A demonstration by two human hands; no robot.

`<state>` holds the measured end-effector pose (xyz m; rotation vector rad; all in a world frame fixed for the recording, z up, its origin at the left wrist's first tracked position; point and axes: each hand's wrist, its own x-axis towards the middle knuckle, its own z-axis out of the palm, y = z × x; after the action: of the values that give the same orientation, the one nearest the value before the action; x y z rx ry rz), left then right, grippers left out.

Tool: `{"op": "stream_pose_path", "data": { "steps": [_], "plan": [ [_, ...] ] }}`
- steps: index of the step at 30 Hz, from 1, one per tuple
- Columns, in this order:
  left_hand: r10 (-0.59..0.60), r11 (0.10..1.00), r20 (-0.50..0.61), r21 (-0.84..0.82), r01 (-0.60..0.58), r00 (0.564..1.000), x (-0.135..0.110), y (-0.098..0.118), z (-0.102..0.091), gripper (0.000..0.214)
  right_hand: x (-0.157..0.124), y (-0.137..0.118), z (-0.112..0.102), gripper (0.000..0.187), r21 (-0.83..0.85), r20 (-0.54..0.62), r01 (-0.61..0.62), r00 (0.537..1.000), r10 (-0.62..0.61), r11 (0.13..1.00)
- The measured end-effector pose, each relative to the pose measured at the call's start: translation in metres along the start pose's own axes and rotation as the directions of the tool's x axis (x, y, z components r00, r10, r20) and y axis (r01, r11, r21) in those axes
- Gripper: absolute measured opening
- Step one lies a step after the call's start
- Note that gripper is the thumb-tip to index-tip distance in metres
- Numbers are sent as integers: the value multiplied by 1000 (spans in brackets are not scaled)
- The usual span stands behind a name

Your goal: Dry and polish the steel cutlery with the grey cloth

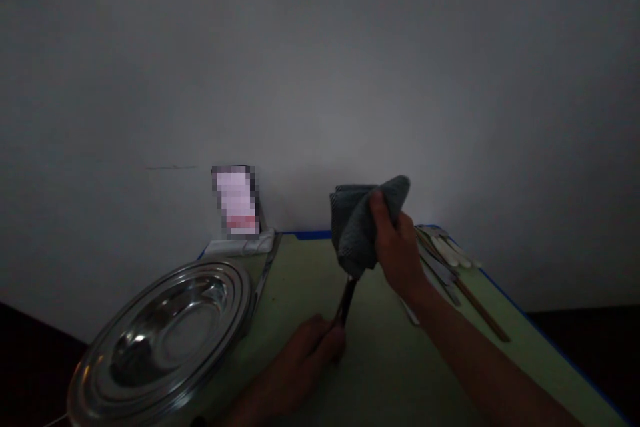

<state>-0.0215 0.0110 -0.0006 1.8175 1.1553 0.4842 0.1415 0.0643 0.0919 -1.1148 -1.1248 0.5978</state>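
My left hand point(320, 341) is closed around the lower end of a dark-handled utensil point(348, 299) that points up and away from me. Its upper end disappears inside a folded grey-blue cloth point(356, 227), so its kind does not show. Thumb and fingers of my right hand point(395, 243) are closed on the cloth, pressing it around that end. One corner of the cloth sticks up past my right fingers. Both hands are raised over the middle of the green table top point(295, 280).
Left of my hands stands a wide shiny metal basin point(173, 347). Behind it a blurred phone-like screen point(237, 200) leans upright on a white folded cloth point(240, 243). Pale gloves point(453, 250) and several long tools, one with a wooden handle point(483, 310), lie at right. A wall backs the table.
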Motion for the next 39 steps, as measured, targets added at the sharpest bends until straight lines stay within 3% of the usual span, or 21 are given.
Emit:
{"op": "stream_pose_path", "data": {
  "steps": [3, 6, 8, 11, 13, 17, 21, 24, 28, 31, 35, 39],
  "plan": [
    [13, 999, 28, 52, -14, 1000, -1, -2, 1, 46, 4, -8, -7, 50, 22, -145, -9, 989, 12, 1000],
    [25, 997, 21, 73, -27, 999, 0, -5, 3, 46, -3, -3, 1, 49, 11, -170, -20, 985, 21, 1000],
    [30, 997, 8, 64, -30, 1000, 2, -6, 4, 46, -13, 7, 13, 47, 1, -98, -40, 994, 40, 999],
    [-12, 999, -44, 29, 14, 999, 3, -3, 5, 48, -30, 24, 32, 42, 16, 120, -10, 993, 8, 1000],
    [-68, 998, -91, -15, 67, 994, 4, -2, 5, 52, -38, 34, 40, 37, -9, 176, 12, 984, -10, 1000],
    [-142, 982, -160, -149, 118, 977, 5, -4, 7, 52, -45, 41, 44, 31, -12, 296, 20, 955, -15, 1000],
    [-103, 990, -249, -121, 75, 963, 5, -9, 9, 48, -42, 39, 41, 29, 3, 370, 67, 927, -63, 998],
    [-37, 999, -262, -1, 38, 964, 4, -8, 9, 47, -33, 34, 34, 31, -1, 306, 42, 951, -40, 999],
    [146, 981, -29, 134, -140, 989, 2, 0, 9, 45, -10, 25, 19, 39, 46, 110, -56, 993, 50, 997],
    [223, 964, 19, 142, -223, 975, 2, 2, 8, 38, 5, 16, 7, 44, 167, 2, -129, 992, 130, 978],
    [164, 986, -47, 42, -162, 985, 4, -3, 8, 33, 10, 9, 0, 43, 216, -92, -129, 984, 152, 968],
    [72, 997, -103, 7, -72, 992, 5, -9, 8, 38, -2, 12, 9, 50, 197, -88, -188, 974, 208, 962]
  ]
}}
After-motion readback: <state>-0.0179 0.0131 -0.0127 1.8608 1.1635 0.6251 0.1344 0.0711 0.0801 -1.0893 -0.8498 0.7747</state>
